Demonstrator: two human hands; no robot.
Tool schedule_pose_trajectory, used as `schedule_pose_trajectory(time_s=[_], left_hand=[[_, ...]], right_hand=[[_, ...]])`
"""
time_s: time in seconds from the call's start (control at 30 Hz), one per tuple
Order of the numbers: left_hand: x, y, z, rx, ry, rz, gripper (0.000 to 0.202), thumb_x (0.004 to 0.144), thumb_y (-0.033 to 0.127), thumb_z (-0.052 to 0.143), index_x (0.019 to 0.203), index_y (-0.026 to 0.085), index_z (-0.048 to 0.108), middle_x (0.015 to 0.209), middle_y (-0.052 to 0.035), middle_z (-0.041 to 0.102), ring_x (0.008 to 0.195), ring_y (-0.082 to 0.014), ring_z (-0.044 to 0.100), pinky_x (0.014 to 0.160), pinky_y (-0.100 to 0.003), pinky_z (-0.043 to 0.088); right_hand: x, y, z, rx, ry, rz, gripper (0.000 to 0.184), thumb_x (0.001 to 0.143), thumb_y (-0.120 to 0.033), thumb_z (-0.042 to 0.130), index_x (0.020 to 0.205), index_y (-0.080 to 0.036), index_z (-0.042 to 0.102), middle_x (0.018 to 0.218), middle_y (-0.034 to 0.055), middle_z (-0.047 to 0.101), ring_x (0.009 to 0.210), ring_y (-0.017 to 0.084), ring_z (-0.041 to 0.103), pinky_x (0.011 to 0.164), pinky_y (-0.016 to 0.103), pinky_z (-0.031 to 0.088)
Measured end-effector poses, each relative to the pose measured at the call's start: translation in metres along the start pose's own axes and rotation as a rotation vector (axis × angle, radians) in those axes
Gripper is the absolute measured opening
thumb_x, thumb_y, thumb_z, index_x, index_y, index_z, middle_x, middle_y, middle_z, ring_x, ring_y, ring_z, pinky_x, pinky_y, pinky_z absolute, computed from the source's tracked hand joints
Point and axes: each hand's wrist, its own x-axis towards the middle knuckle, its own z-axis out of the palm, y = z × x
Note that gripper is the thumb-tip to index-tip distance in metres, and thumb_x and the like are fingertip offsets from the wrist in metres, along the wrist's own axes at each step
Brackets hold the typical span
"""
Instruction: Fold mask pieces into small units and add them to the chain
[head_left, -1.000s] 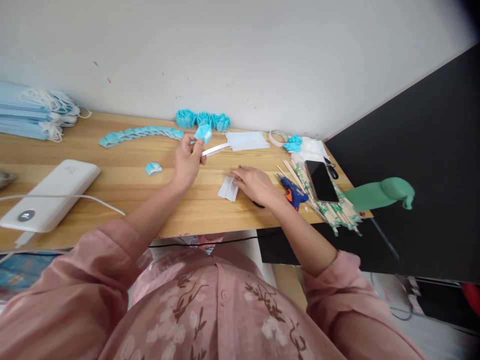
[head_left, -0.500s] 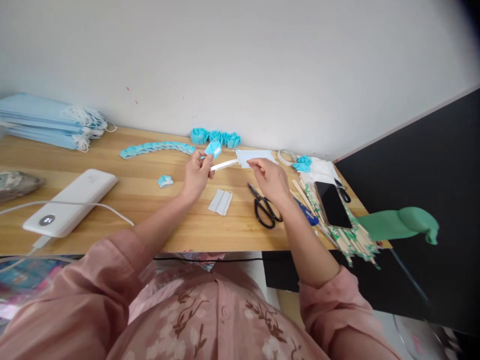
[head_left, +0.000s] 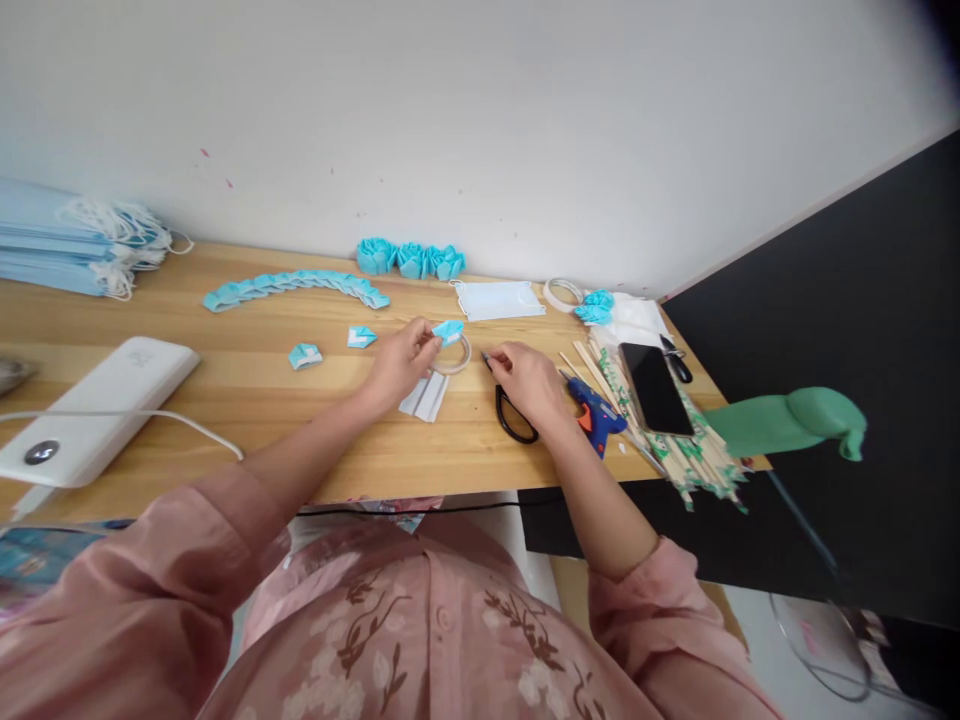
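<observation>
My left hand (head_left: 405,362) is closed, pinching a small folded blue piece (head_left: 449,332) with a white patch, along with a roll of tape (head_left: 463,362) that hangs below it. Beneath them lies a pleated white piece (head_left: 424,398). My right hand (head_left: 525,378) has its fingers drawn together over the black-handled scissors (head_left: 516,418), at the dark blade tip. Whether the fingers grip the scissors or something small is hidden. Two more folded blue pieces, a nearer one (head_left: 361,337) and a farther one (head_left: 305,356), rest left of my left hand.
Along the wall stand blue flowers (head_left: 411,260), a pleated blue strip (head_left: 296,287), a face mask (head_left: 499,299) and another tape roll (head_left: 562,293). A mask stack (head_left: 60,240) and power bank (head_left: 112,405) lie left; a glue gun (head_left: 598,412), phone (head_left: 656,388) and wrapped sticks (head_left: 705,465) right.
My right hand has come down toward me, onto the scissors. My left hand has lowered and turned, so the tape roll shows as a ring. The view has shifted slightly.
</observation>
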Motion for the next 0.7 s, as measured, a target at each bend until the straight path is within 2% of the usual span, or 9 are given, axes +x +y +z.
schedule_pose_trajectory(time_s=[0.2, 0.3, 0.4, 0.53, 0.6, 0.7], left_hand=[[0.003, 0.002, -0.007, 0.109, 0.106, 0.074, 0.009, 0.086, 0.022, 0.058, 0.078, 0.018, 0.054, 0.072, 0.0022, 0.057, 0.058, -0.0103, 0.05, 0.053, -0.022, 0.037], [0.005, 0.004, -0.007, 0.02, 0.142, 0.026, 0.012, 0.088, 0.022, 0.055, 0.078, 0.019, 0.05, 0.072, 0.003, 0.056, 0.052, -0.0084, 0.049, 0.051, -0.022, 0.038], [0.005, 0.009, -0.006, -0.158, 0.155, -0.021, 0.013, 0.089, 0.022, 0.054, 0.078, 0.019, 0.047, 0.071, 0.0027, 0.057, 0.051, -0.0075, 0.05, 0.047, -0.021, 0.038], [0.001, 0.019, -0.004, -0.348, 0.088, -0.091, 0.016, 0.091, 0.026, 0.054, 0.081, 0.02, 0.044, 0.068, 0.003, 0.06, 0.051, -0.0074, 0.051, 0.044, -0.018, 0.037], [-0.002, 0.024, -0.003, -0.374, 0.045, -0.106, 0.016, 0.091, 0.027, 0.054, 0.081, 0.02, 0.043, 0.064, 0.0041, 0.058, 0.048, -0.0068, 0.049, 0.042, -0.018, 0.036], [-0.005, 0.029, -0.003, -0.393, -0.023, -0.115, 0.016, 0.092, 0.026, 0.052, 0.08, 0.02, 0.045, 0.061, 0.0048, 0.056, 0.046, -0.0066, 0.047, 0.042, -0.018, 0.036]], right_hand=[[0.002, -0.001, 0.01, -0.011, 0.069, 0.087, 0.018, 0.091, -0.025, 0.05, 0.088, -0.02, 0.067, 0.087, 0.0064, 0.074, 0.078, 0.02, 0.065, 0.066, 0.029, 0.037], [0.002, 0.003, 0.016, 0.047, 0.107, 0.155, 0.017, 0.091, -0.026, 0.05, 0.09, -0.02, 0.066, 0.085, 0.0065, 0.074, 0.076, 0.021, 0.065, 0.066, 0.03, 0.038], [0.002, 0.005, 0.017, 0.214, 0.136, 0.162, 0.017, 0.091, -0.029, 0.051, 0.093, -0.02, 0.065, 0.085, 0.0058, 0.074, 0.077, 0.021, 0.067, 0.068, 0.029, 0.042], [-0.005, -0.009, 0.005, 0.469, 0.282, -0.002, 0.023, 0.094, -0.038, 0.051, 0.095, -0.021, 0.066, 0.089, 0.0037, 0.074, 0.075, 0.017, 0.066, 0.067, 0.028, 0.048], [-0.01, -0.023, -0.005, 0.454, 0.371, -0.157, 0.02, 0.095, -0.036, 0.052, 0.095, -0.022, 0.067, 0.088, 0.0032, 0.073, 0.075, 0.016, 0.066, 0.067, 0.028, 0.05], [-0.013, -0.041, -0.015, 0.35, 0.49, -0.406, 0.014, 0.094, -0.024, 0.054, 0.092, -0.023, 0.068, 0.085, 0.0034, 0.072, 0.079, 0.016, 0.066, 0.072, 0.03, 0.051]])
